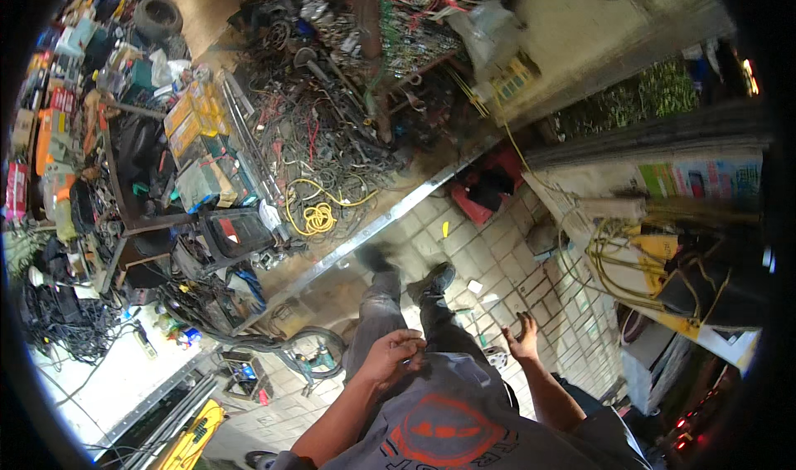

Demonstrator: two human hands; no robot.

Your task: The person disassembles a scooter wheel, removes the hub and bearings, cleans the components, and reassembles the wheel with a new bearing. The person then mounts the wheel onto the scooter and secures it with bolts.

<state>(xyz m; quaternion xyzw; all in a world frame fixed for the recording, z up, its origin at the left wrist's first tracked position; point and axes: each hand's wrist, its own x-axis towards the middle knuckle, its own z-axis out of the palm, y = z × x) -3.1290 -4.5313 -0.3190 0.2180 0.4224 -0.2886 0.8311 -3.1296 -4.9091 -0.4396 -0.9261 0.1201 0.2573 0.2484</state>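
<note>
My left hand (396,359) is in front of my waist, its fingers curled and pressed together. Whatever it may hold is hidden or too small to make out. My right hand (522,338) is out to the right over the paving with nothing in it, fingers apart. Below them I stand on the tiled ground, one dark shoe (432,280) showing near a metal-edged step (390,213). Beyond that edge a coiled yellow cord (318,219) rests on a floor strewn with tangled cables.
Crowded tools and parts fill the left, with yellow boxes (196,115) and a small tyre (157,17). A red chair-like object (477,201) lies past the step. Yellow cable (618,259) hangs on the right. A black hose (311,337) curls by my left leg.
</note>
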